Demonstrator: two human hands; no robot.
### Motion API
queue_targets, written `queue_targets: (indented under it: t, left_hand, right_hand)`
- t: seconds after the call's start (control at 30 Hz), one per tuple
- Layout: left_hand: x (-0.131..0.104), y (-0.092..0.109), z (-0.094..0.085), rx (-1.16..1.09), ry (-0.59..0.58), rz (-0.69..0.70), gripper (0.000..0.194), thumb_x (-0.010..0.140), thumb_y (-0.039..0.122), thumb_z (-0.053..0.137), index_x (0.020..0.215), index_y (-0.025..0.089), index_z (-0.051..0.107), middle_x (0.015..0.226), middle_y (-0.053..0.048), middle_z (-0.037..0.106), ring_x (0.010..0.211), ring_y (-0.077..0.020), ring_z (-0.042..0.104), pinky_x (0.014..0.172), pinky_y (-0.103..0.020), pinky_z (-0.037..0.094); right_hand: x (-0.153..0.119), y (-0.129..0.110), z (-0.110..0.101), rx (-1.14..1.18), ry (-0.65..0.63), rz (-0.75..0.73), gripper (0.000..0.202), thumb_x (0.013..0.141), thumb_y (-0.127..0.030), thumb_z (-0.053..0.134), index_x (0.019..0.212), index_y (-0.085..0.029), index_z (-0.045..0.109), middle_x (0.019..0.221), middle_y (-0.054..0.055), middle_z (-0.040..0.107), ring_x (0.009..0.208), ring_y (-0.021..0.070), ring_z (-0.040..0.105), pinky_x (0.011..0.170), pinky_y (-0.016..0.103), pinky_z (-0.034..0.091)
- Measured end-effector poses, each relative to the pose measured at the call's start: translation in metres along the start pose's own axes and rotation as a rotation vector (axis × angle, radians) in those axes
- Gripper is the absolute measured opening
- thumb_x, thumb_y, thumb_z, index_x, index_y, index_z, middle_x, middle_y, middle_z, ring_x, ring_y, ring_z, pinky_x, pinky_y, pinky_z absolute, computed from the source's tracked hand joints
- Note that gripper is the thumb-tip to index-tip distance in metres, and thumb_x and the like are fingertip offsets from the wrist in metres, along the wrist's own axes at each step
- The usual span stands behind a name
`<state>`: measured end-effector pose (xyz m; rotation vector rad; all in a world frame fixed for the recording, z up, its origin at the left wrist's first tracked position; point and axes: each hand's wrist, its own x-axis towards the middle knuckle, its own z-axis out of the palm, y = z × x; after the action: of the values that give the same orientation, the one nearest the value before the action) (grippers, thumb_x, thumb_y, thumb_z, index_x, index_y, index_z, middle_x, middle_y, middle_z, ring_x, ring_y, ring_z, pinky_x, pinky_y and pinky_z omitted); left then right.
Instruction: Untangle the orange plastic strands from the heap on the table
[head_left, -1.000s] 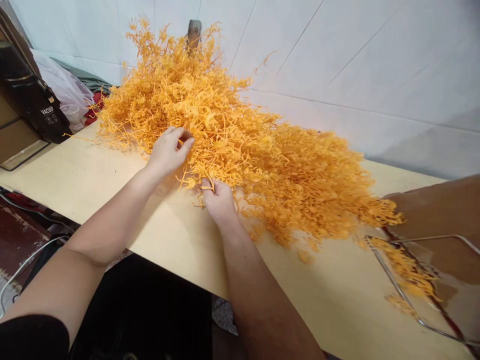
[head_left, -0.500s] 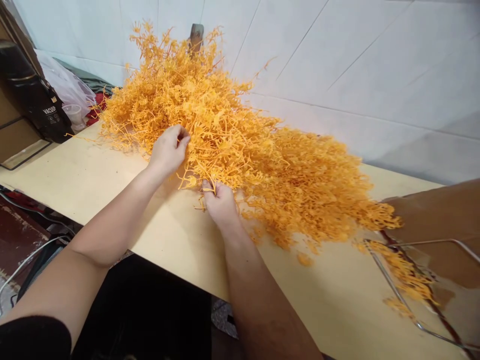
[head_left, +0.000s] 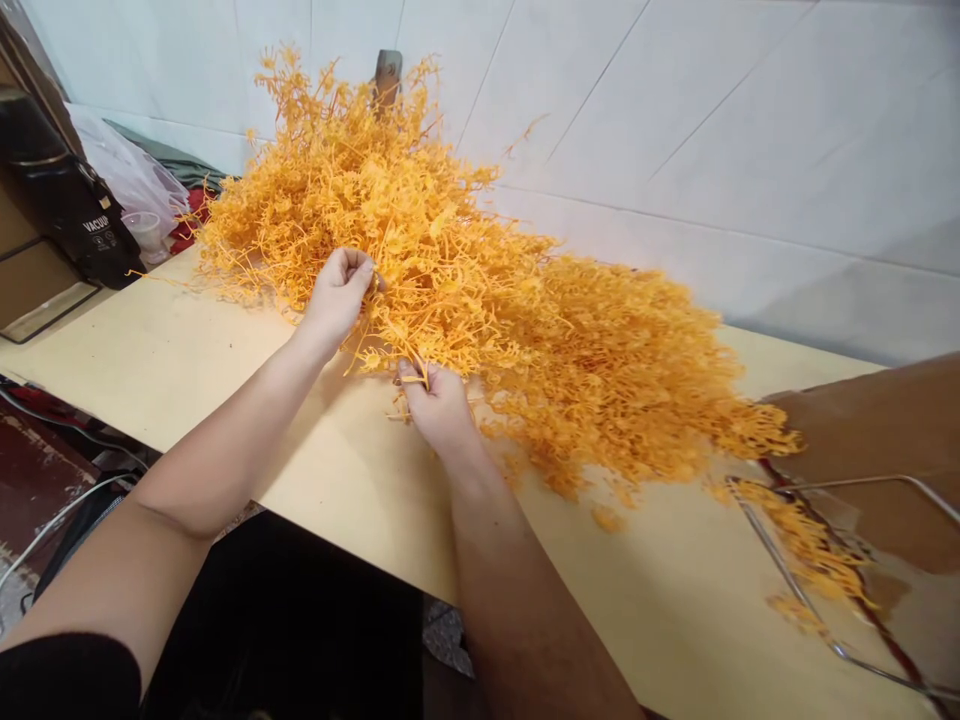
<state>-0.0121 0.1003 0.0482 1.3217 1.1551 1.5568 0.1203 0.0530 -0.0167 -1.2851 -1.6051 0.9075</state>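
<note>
A large heap of orange, branching artificial-looking foliage point(head_left: 450, 240) stretches across the pale table point(head_left: 352, 460), against the white wall. At the heap's front left edge is my left hand point(head_left: 341, 290), its thumb and fingers pinched together at the sprigs; its fingertips are partly among them. My right hand point(head_left: 435, 400) is closed around thin orange stems at the front of the heap, lower and to the right of my left hand. Sprigs spread out just above its thumb.
At the left stand a black case marked VACUUM point(head_left: 94, 220), a clear plastic cup point(head_left: 146, 235) and a white plastic bag point(head_left: 127, 160). A cardboard box point(head_left: 885, 430) and a bent metal rod point(head_left: 787, 575) with loose orange sprigs are at the right.
My left hand has shifted slightly, its thumb now pressed closer to its fingers. My right hand keeps its grip in nearly the same place. The view has moved a little.
</note>
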Motion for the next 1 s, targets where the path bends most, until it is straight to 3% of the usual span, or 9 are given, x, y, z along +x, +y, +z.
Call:
queue_targets:
  t: [0.17, 0.27, 0.37, 0.47, 0.6, 0.8, 0.9, 1.0]
  left_hand:
    - [-0.003, -0.006, 0.003, 0.033, -0.063, 0.074, 0.011, 0.084, 0.023, 0.051, 0.078, 0.014, 0.046, 0.078, 0.001, 0.053, 0.075, -0.0064, 0.051, 0.077, -0.021, 0.042]
    - [-0.004, -0.009, 0.003, 0.078, -0.143, 0.113, 0.011, 0.076, 0.015, 0.059, 0.083, 0.013, 0.051, 0.089, -0.001, 0.058, 0.086, -0.0075, 0.053, 0.082, -0.021, 0.041]
    - [-0.005, -0.009, 0.003, 0.051, -0.286, 0.084, 0.010, 0.076, 0.012, 0.058, 0.085, 0.013, 0.055, 0.091, -0.002, 0.062, 0.085, -0.0073, 0.056, 0.079, -0.021, 0.042]
    - [-0.006, -0.007, 0.004, 0.028, -0.350, 0.027, 0.010, 0.077, 0.015, 0.057, 0.086, 0.013, 0.058, 0.087, -0.002, 0.064, 0.075, -0.0066, 0.058, 0.069, -0.020, 0.043]
    - [-0.004, -0.004, 0.003, 0.032, -0.273, 0.005, 0.007, 0.077, 0.015, 0.057, 0.082, 0.012, 0.059, 0.075, 0.000, 0.063, 0.064, -0.0046, 0.055, 0.062, -0.018, 0.042]
    - [0.011, -0.009, -0.006, 0.141, -0.011, 0.058, 0.006, 0.077, 0.013, 0.056, 0.071, 0.013, 0.054, 0.061, 0.004, 0.056, 0.054, -0.0029, 0.048, 0.058, -0.018, 0.041]
    - [0.012, -0.012, -0.007, 0.172, -0.027, 0.005, 0.016, 0.081, 0.016, 0.053, 0.066, 0.014, 0.048, 0.054, 0.005, 0.047, 0.045, -0.0028, 0.043, 0.049, -0.019, 0.038]
    - [0.007, -0.012, -0.004, 0.227, -0.160, -0.044, 0.023, 0.084, 0.019, 0.050, 0.062, 0.016, 0.041, 0.048, 0.007, 0.038, 0.040, -0.0030, 0.038, 0.044, -0.019, 0.033]
  right_hand:
    - [-0.003, -0.006, 0.001, 0.180, -0.145, -0.033, 0.034, 0.075, -0.049, 0.050, 0.062, -0.019, 0.042, 0.055, -0.006, 0.033, 0.051, 0.0065, 0.029, 0.051, 0.023, 0.029]
    - [-0.004, -0.007, -0.001, 0.305, -0.201, -0.051, 0.035, 0.073, -0.052, 0.054, 0.066, -0.019, 0.047, 0.058, -0.005, 0.039, 0.053, 0.0071, 0.036, 0.053, 0.023, 0.033]
    - [-0.003, -0.006, -0.002, 0.423, -0.177, -0.046, 0.037, 0.071, -0.055, 0.057, 0.068, -0.019, 0.051, 0.064, -0.002, 0.047, 0.060, 0.0084, 0.043, 0.059, 0.023, 0.039]
    - [0.000, -0.003, -0.001, 0.524, -0.064, 0.063, 0.041, 0.069, -0.061, 0.056, 0.072, -0.021, 0.052, 0.070, -0.001, 0.051, 0.061, 0.0093, 0.047, 0.059, 0.024, 0.042]
    - [0.003, -0.002, 0.002, 0.552, 0.018, 0.158, 0.045, 0.066, -0.065, 0.055, 0.071, -0.020, 0.051, 0.065, -0.002, 0.050, 0.054, 0.0078, 0.044, 0.052, 0.023, 0.040]
    - [-0.001, -0.004, 0.003, 0.558, -0.049, 0.115, 0.045, 0.066, -0.061, 0.059, 0.061, -0.018, 0.048, 0.054, -0.004, 0.046, 0.048, 0.0057, 0.041, 0.047, 0.022, 0.035]
    - [-0.002, -0.007, 0.002, 0.608, -0.101, 0.179, 0.042, 0.062, -0.058, 0.063, 0.065, -0.018, 0.050, 0.057, -0.004, 0.047, 0.046, 0.0050, 0.042, 0.045, 0.021, 0.036]
    - [-0.003, -0.010, 0.001, 0.616, -0.115, 0.226, 0.040, 0.058, -0.051, 0.068, 0.073, -0.019, 0.050, 0.064, -0.005, 0.052, 0.044, 0.0045, 0.044, 0.044, 0.022, 0.038]
